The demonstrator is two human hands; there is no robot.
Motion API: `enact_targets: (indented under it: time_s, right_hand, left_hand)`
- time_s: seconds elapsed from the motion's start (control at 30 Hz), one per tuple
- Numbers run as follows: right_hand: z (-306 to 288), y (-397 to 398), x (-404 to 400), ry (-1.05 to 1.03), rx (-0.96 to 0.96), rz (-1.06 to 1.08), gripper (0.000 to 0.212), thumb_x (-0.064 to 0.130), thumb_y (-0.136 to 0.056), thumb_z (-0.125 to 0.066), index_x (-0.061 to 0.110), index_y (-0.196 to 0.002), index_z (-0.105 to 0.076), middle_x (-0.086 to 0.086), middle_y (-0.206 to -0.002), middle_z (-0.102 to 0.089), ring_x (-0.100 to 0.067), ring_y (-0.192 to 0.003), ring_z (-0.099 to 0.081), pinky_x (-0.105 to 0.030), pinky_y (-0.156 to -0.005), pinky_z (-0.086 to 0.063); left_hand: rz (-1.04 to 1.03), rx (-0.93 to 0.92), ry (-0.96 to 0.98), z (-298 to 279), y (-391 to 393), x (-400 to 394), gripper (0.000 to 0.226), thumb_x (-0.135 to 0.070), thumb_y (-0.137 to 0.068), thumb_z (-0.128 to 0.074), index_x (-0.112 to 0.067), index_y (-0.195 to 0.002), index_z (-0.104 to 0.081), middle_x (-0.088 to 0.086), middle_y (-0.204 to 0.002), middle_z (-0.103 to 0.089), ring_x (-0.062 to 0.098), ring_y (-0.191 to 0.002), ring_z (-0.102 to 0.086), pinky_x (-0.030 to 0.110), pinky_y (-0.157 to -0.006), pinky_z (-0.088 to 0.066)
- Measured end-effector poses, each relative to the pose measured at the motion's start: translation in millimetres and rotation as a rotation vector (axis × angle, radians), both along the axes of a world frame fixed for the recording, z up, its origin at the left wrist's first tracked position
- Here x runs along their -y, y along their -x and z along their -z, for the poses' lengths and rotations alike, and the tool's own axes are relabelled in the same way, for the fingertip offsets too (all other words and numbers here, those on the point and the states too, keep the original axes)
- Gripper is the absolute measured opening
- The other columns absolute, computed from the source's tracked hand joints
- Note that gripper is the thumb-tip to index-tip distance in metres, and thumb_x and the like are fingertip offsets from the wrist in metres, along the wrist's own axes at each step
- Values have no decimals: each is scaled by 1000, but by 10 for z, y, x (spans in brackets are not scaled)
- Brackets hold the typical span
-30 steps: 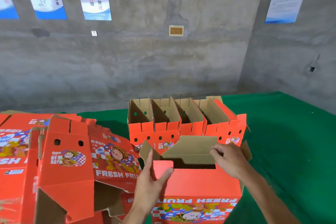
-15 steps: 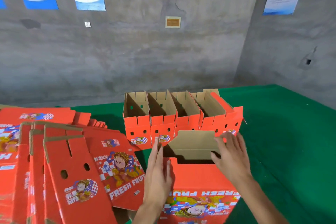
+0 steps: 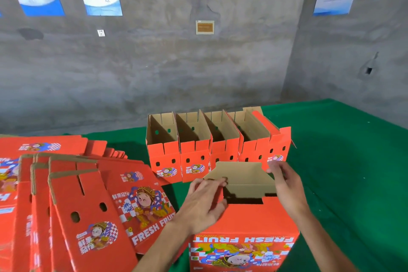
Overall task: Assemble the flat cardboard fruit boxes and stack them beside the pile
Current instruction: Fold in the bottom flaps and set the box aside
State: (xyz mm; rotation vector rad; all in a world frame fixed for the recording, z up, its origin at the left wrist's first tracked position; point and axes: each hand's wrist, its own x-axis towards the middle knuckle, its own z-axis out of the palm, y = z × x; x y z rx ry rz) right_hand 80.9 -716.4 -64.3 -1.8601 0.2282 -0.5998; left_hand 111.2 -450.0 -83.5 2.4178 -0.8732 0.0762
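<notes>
At six o'clock stands the half-folded red printed cardboard fruit box point(image 3: 254, 223). The left hand point(image 3: 204, 202) presses its left flap with flat fingers; the right hand point(image 3: 287, 187) touches the brown far flap point(image 3: 240, 180), fingers relaxed. Flat red box blanks point(image 3: 72, 205) lie at nine o'clock, four assembled red boxes point(image 3: 212, 139) at twelve.

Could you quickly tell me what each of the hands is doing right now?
Left hand: open, fingers pressing a flap of the box.
Right hand: open, fingers touching the box's far flap.
</notes>
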Motion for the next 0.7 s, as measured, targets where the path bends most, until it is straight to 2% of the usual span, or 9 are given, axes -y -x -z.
enact_targets:
  time_s: [0.1, 0.17, 0.27, 0.37, 0.43, 0.5, 0.6, 0.63, 0.7]
  right_hand:
    - [52, 9, 45, -92, -14, -82, 32, 28, -109, -48, 33, -99, -77, 13, -113, -75, 0, -117, -62, -27, -103, -41]
    - [71, 28, 61, -10, -34, -136, 35, 17, -108, -50, 41, -112, -75, 20, -123, -71, 4, -124, -58, -21, -105, -40]
    - [219, 17, 33, 213, -22, -156, 45, -10, -94, -57, 23, -123, -70, 9, -147, -54, -8, -142, -43, -17, -115, -29]
    - [353, 12, -28, 503, -142, -150, 66, -6, -86, -62, 24, -143, -46, 12, -157, -30, -8, -147, -26, -26, -117, -20]
    - [329, 15, -34, 427, -151, -185, 70, -4, -89, -56, 38, -142, -38, 18, -148, -41, -3, -137, -38, -22, -110, -29]
    - [321, -3, -7, 231, -88, -129, 52, 1, -95, -45, 46, -121, -53, 23, -129, -63, 0, -111, -57, -13, -93, -41]
    - [294, -47, -28, 186, -118, -53, 39, 25, -96, -34, 39, -93, -70, 24, -90, -73, -11, -79, -63, -31, -81, -49]
    - [285, -59, -56, 282, -181, -64, 34, 32, -97, -38, 39, -97, -71, 24, -92, -72, -9, -85, -63, -33, -85, -48]
    - [347, -109, -90, 639, -316, -107, 27, 45, -98, -49, 41, -120, -64, 22, -123, -64, -7, -121, -53, -35, -115, -31]
  left_hand:
    - [-31, -19, 138, 65, -75, 35, 62, -40, -111, -31, -34, -165, -3, -23, -154, -37, -2, -136, -30, 25, -121, -16]
    - [-72, -46, 183, 105, -139, 22, 76, -26, -107, -41, -33, -164, 9, -19, -167, -15, -4, -152, -11, 26, -123, -14]
    - [-131, -113, 215, 131, -208, 26, 94, -12, -100, -54, -33, -163, 13, -12, -171, 2, 0, -156, 6, 29, -127, -9]
    - [-141, -176, 291, 87, -233, 102, 94, -7, -95, -60, -54, -159, -9, -20, -149, -35, 8, -141, -28, 29, -116, -25]
    - [-210, -158, 386, 107, -243, 100, 86, -1, -92, -62, -67, -140, -34, -27, -132, -44, 8, -131, -38, 35, -116, -33]
    - [-268, -125, 413, 154, -269, 66, 73, 5, -87, -60, -63, -113, -55, -27, -124, -52, 5, -127, -38, 44, -116, -33]
    - [-174, -125, 283, 184, -304, 55, 53, 8, -84, -53, -43, -83, -68, -33, -137, -54, 4, -140, -29, 49, -122, -15]
    - [-146, -163, 277, 161, -296, 61, 50, 4, -86, -50, -41, -81, -69, -31, -139, -54, 4, -142, -29, 48, -124, -13]
    - [-140, -259, 259, 84, -279, 80, 34, -17, -93, -44, -39, -88, -70, -22, -141, -55, 5, -142, -36, 49, -124, -20]
